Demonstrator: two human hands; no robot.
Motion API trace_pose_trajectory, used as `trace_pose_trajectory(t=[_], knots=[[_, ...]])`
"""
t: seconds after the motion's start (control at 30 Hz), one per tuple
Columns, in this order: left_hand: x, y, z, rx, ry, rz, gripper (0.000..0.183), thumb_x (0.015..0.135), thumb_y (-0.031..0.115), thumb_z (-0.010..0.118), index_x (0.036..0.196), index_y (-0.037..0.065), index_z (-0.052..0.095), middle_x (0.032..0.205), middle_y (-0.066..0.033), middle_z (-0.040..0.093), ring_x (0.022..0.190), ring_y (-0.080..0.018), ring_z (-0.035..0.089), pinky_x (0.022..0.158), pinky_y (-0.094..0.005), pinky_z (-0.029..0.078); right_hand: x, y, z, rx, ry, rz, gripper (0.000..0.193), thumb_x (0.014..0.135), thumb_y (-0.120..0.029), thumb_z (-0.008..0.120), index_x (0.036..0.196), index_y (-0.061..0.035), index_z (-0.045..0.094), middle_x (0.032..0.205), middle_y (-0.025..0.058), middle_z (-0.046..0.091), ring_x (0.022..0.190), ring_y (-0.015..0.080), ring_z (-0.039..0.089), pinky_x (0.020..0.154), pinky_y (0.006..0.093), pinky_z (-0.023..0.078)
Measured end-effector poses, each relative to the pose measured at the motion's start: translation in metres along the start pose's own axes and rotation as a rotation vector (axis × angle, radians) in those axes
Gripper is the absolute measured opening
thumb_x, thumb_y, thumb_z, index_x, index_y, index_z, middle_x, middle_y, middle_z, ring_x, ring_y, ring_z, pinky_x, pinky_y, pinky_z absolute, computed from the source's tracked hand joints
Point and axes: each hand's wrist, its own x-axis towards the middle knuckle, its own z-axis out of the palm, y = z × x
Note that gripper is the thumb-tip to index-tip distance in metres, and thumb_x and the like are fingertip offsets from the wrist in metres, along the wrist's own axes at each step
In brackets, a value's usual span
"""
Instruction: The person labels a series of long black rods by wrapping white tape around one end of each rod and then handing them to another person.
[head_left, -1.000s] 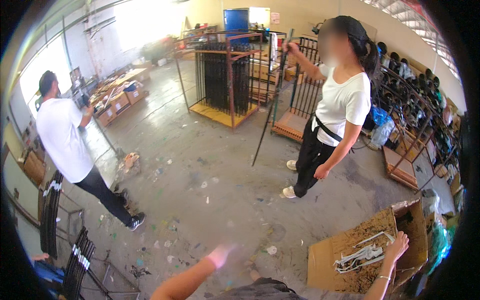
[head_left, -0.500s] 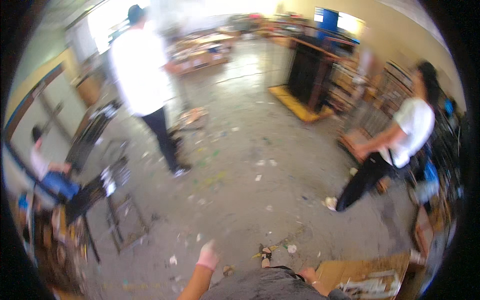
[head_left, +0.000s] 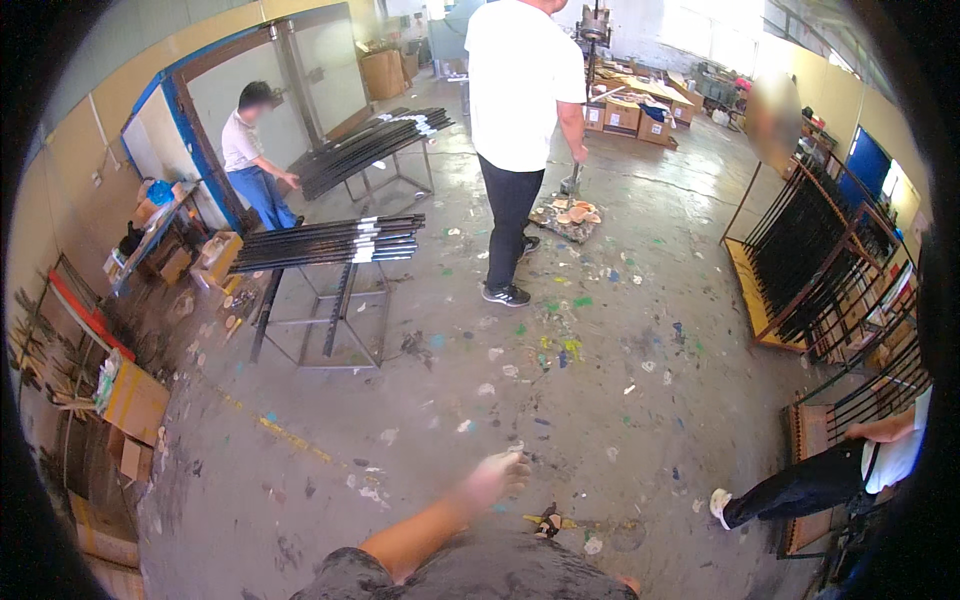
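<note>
My left hand [head_left: 497,478] hangs in front of my dark grey shirt [head_left: 450,568], above the bare concrete floor. It looks pale, perhaps gloved, and is slightly blurred. Its fingers are loosely bent and a little apart, with nothing visible in them. At the lower edge, right of the shirt, shows a sliver of skin [head_left: 628,583] that may belong to my right hand; its fingers are hidden. Below my left hand, a dark sandal [head_left: 547,521] on my foot stands on the floor.
Black rods [head_left: 320,245] lie on a metal stand at left; another rod stack [head_left: 365,150] stands behind. A person in white [head_left: 520,90] stands ahead, another [head_left: 250,150] by the far rods. At right are a rod rack [head_left: 800,250] and a seated person's leg [head_left: 790,495].
My view has turned left, so the people and rods sit farther right. My left hand has swung rightward across my front. The cardboard beside my right hand has left the picture.
</note>
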Motion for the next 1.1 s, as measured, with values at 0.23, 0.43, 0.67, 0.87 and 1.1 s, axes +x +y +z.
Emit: trace_pose_trajectory(t=[0.23, 0.43, 0.67, 0.87, 1.1], knots=[[0.015, -0.009, -0.003, -0.076, -0.034, 0.037, 0.036, 0.092, 0.031, 0.049, 0.112, 0.002, 0.052, 0.102, -0.0133, 0.058, 0.094, -0.0243, 0.057, 0.081, -0.037, 0.045, 0.016, -0.021, 0.001, 0.029, -0.031, -0.04, 0.029, 0.075, -0.028, 0.066, 0.086, -0.0017, 0.067, 0.075, 0.0104, 0.066, 0.071, 0.0223, 0.063, 0.067, 0.0356, 0.05], [0.01, -0.006, -0.003, -0.082, -0.016, 0.015, 0.035, 0.092, 0.03, 0.05, 0.112, 0.002, 0.052, 0.101, -0.0134, 0.058, 0.09, -0.0248, 0.058, 0.08, -0.036, 0.045, 0.018, -0.022, 0.007, -0.009, -0.057, -0.029, 0.029, 0.075, -0.027, 0.067, 0.087, -0.0008, 0.067, 0.076, 0.0102, 0.067, 0.071, 0.0206, 0.063, 0.067, 0.0342, 0.05], [0.006, -0.006, 0.011, -0.008, 0.022, -0.012, 0.033, 0.091, 0.028, 0.051, 0.111, 0.002, 0.053, 0.1, -0.0115, 0.058, 0.091, -0.0219, 0.057, 0.077, -0.0333, 0.046, 0.017, -0.021, 0.011, -0.006, -0.071, -0.013, 0.029, 0.074, -0.025, 0.069, 0.088, 0.0002, 0.068, 0.077, 0.0099, 0.067, 0.072, 0.0186, 0.063, 0.068, 0.0326, 0.05], [0.008, -0.008, 0.017, 0.006, 0.021, -0.038, 0.032, 0.091, 0.029, 0.052, 0.11, 0.004, 0.054, 0.1, -0.0106, 0.058, 0.09, -0.021, 0.057, 0.076, -0.0335, 0.046, 0.024, 0.002, 0.017, 0.011, -0.086, -0.009, 0.03, 0.073, -0.023, 0.071, 0.09, 0.001, 0.068, 0.078, 0.0097, 0.068, 0.072, 0.0169, 0.063, 0.068, 0.0312, 0.05], [0.009, -0.006, 0.02, 0.407, -0.19, 0.158, 0.036, 0.093, 0.031, 0.047, 0.112, 0.001, 0.052, 0.105, -0.0143, 0.058, 0.094, -0.0251, 0.057, 0.081, -0.0381, 0.046, 0.115, 0.159, 0.012, 0.096, -0.026, -0.05, 0.03, 0.072, -0.021, 0.073, 0.091, 0.002, 0.069, 0.079, 0.0094, 0.069, 0.072, 0.0149, 0.063, 0.068, 0.0295, 0.05]])
